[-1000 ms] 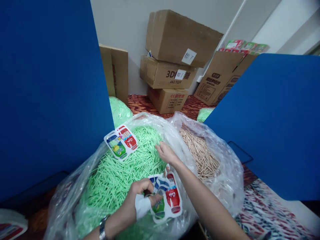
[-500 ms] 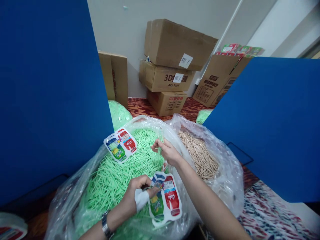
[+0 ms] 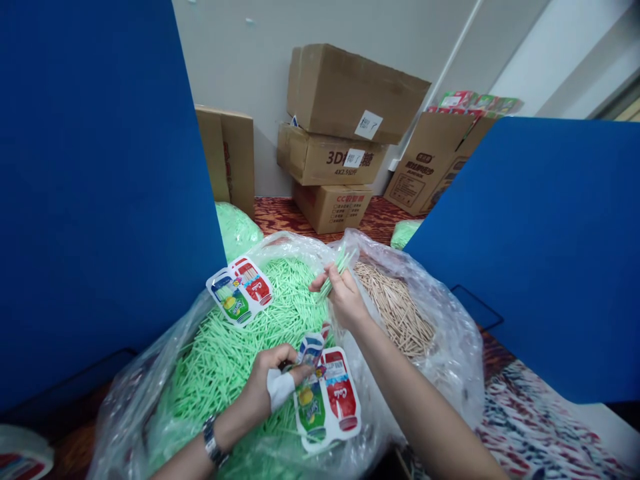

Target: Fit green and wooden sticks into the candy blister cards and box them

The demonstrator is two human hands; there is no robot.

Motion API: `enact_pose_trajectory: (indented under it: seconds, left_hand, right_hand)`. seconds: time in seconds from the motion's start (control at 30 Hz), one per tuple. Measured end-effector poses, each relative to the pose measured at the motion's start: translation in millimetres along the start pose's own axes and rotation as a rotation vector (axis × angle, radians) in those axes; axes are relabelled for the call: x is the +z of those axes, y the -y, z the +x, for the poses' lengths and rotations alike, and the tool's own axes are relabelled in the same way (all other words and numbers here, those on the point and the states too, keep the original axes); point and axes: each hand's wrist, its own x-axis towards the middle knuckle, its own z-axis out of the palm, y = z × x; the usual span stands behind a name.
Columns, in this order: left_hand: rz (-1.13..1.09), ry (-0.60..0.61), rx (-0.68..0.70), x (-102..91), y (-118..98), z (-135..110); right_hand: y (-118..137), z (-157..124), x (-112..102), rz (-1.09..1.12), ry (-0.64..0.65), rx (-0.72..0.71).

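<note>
L hand (image 3: pixel 274 381) clamped on Cola/Sprite pack (image 3: pixel 343 393); R hand (image 3: pixel 347 299) pinched tight w/ a few grn sticks (image 3: pixel 342 261), nr pile (image 3: pixel 250 343). The two well apart.

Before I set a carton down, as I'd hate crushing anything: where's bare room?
Red-patterned floor, a narrow strip between stacked cartons and clear bags; multicoloured surface between those bags and the right blue panel. Crowded around the green sticks: printed packs, left hand, right hand.

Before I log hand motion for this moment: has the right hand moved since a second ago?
Yes: judged against the printed package lying on the green sticks, the right hand has moved rightward and slightly up in the view.
</note>
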Motion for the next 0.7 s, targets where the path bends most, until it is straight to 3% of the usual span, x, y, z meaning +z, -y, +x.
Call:
enact_pose_trajectory:
  seconds: [0.13, 0.3, 0.53, 0.7]
  left_hand:
    - [-0.034, -0.018, -0.03, -0.5, -2, 2]
    - [-0.039, -0.036, -0.039, 0.5, -6, 1]
    - [0.002, -0.057, 0.058, 1.3, -7, -1]
    - [-0.016, -0.095, 0.132, -3.8, -13, 3]
  right_hand:
    - [22, -18, 5, 0.149, -0.023, -0.048]
    - [46, -49, 15, 0.105, 0.065, -0.108]
    - [33, -75, 22, -0.3, 0.089, -0.215]
    - [24, -78, 11, -0.631, 0.227, -0.292]
